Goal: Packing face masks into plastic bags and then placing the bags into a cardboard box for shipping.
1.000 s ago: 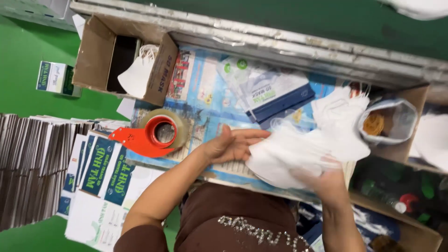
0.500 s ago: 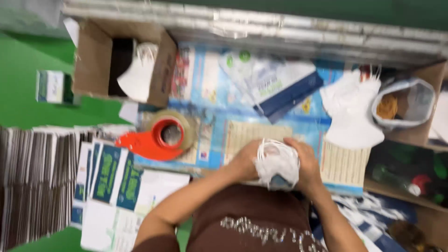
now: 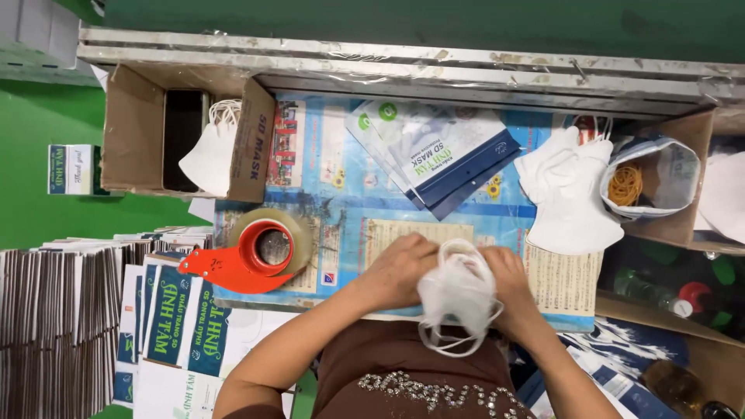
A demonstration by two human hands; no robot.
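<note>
At bench (image 3: 341,209) front edge, both hands clamp a bundle of white masks (image 3: 459,299): left hand (image 3: 400,271) & right hand (image 3: 508,279) grip closed on it, w/ tape dispenser (image 3: 252,256) just left.

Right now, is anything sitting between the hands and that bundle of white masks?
Nothing visible. The left hand and right hand both grip the bundle of white masks directly, from either side, its ear loops hanging free. The tape dispenser lies apart, to the left.

The person wears a dark brown top (image 3: 403,365) with a band of silver sequins (image 3: 434,392) across the chest. Both forearms are bare, with no sleeves, rings or watch showing.
</note>
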